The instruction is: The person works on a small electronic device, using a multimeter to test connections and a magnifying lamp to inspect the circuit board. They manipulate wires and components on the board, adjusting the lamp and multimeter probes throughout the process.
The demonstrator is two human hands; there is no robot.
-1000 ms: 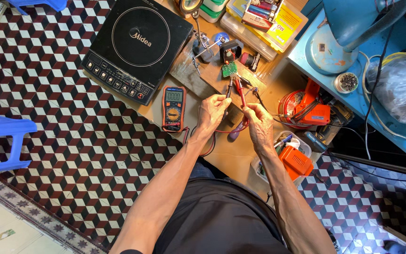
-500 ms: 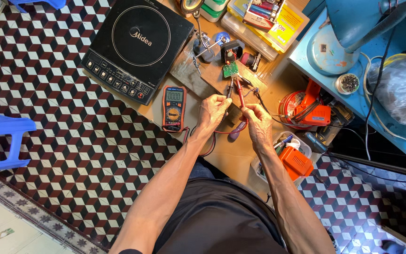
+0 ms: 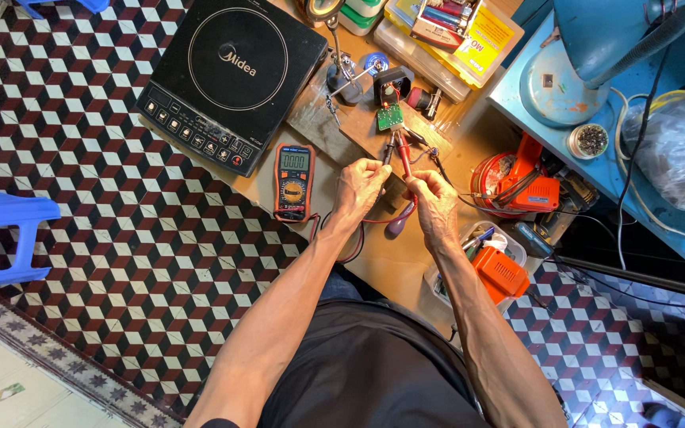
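My left hand [image 3: 361, 184] grips a black test probe [image 3: 388, 151] and my right hand [image 3: 434, 200] grips a red test probe [image 3: 403, 155]. Both probe tips reach up to a small green circuit board [image 3: 390, 117] lying on the wooden bench [image 3: 334, 230]. An orange and black multimeter [image 3: 294, 181] lies just left of my left hand, its leads trailing under my wrists. A purple-handled tool [image 3: 399, 221] rests on the bench between my hands.
A black induction cooktop [image 3: 231, 75] sits at the bench's upper left. A helping-hand stand with magnifier [image 3: 341, 75] stands behind the board. An orange tool [image 3: 499, 271] in a tub lies by my right forearm; a red reel [image 3: 517, 184] sits right. Blue stool [image 3: 1, 238] on the left.
Both hands have moved slightly up the bench, bringing the two probe tips closer to the green circuit board. The multimeter and cooktop have not moved.
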